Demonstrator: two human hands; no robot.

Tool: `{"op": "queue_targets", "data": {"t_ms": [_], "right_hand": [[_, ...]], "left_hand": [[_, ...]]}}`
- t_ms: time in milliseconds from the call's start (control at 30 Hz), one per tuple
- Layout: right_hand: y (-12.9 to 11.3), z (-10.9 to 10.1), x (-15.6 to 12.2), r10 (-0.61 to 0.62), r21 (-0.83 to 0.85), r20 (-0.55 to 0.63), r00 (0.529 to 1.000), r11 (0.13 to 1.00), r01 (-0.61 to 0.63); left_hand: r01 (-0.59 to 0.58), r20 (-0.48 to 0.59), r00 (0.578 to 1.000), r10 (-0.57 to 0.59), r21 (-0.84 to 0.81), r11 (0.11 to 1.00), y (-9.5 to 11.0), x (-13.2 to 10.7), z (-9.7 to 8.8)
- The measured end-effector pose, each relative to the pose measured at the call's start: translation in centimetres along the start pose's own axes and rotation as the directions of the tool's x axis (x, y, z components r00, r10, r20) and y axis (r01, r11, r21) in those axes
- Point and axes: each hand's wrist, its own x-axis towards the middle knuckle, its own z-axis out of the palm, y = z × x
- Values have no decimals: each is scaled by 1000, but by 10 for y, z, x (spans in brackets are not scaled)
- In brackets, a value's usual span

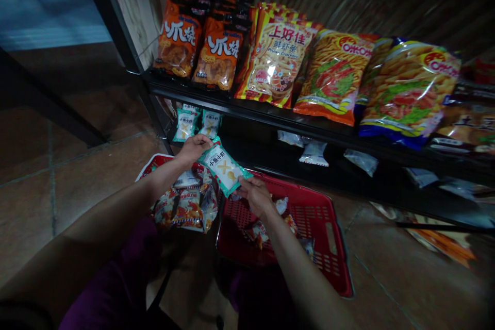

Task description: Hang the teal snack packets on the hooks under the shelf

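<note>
Your left hand (195, 148) pinches the upper end of a teal-edged packet (224, 167); your right hand (256, 195) grips its lower corner, near the red basket (338, 263) and lower shelf (255, 152).

The left hand (196, 148) and right hand (255, 195) are holding opposite ends of a green-edged packet (225, 167); a red basket (317, 216) is sitting to the right, and snack bags (276, 62) are standing on the far shelf (216, 102).
</note>
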Motion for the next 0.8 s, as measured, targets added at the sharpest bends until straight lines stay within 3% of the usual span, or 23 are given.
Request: {"op": "queue_targets", "data": {"t_ms": [167, 333, 500, 800], "right_hand": [[6, 0, -1, -31, -17, 3, 1000, 999, 31], [7, -1, -1, -108, -89, -1, 994, 990, 108], [6, -1, 0, -120, -139, -13, 993, 983, 117], [6, 0, 0, -152, -127, -32, 988, 981, 147]], "left_hand": [[109, 8, 994, -109, -9, 994, -4, 2, -2], [18, 29, 999, -19, 20, 1000, -4, 3, -3], [77, 82, 994, -78, 22, 997, -3, 5, -4], [35, 20, 999, -34, -31, 999, -5, 6, -3]]}}
